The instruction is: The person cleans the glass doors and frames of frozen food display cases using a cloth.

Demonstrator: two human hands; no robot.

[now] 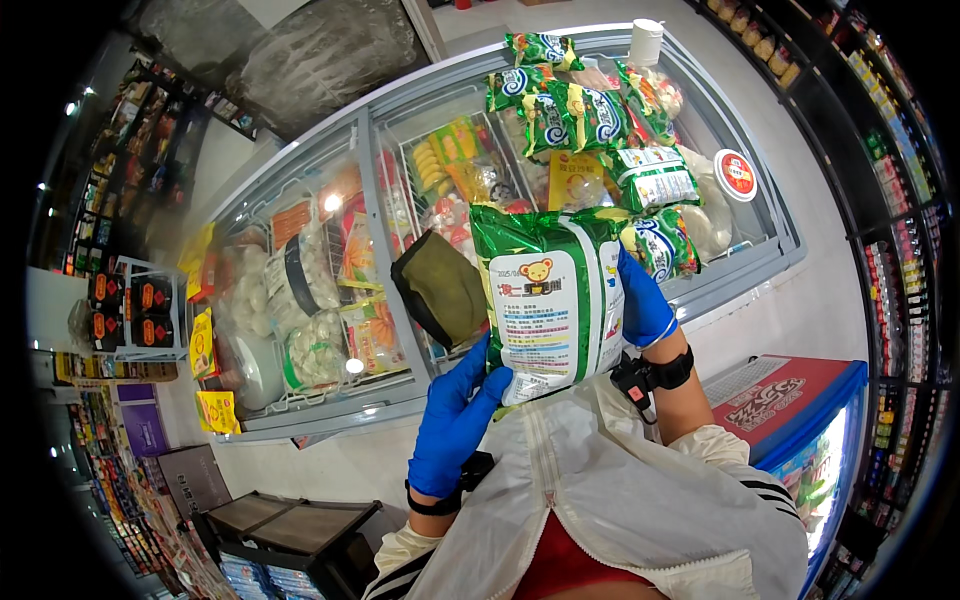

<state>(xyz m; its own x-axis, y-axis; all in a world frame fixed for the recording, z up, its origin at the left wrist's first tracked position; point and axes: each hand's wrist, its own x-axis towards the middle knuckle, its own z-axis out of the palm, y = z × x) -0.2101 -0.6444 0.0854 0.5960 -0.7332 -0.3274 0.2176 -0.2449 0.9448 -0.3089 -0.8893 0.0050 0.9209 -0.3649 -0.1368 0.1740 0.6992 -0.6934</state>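
A green-and-white printed plastic food bag (556, 300) is held up in front of my chest, its back panel with a bear picture and small writing facing me. My left hand (454, 420), in a blue glove, grips its lower left corner with the thumb in front. On the right edge, my blue-gloved right hand (646, 294) holds the bag, its fingers partly hidden behind it. Beyond the bag, several similar green bags (577, 116) lie in a loose pile on the glass top of a chest freezer (365, 150). An olive cloth piece (441, 289) with a dark edge shows partly behind the held bag.
A white cylindrical container (646, 43) stands at the freezer's far rim. Yellow packets (202, 343) line its left end. A black-framed rack (285, 521) stands at lower left, a lit red-and-blue display cooler (787, 397) at right. Stocked shelves (885, 225) run along the right.
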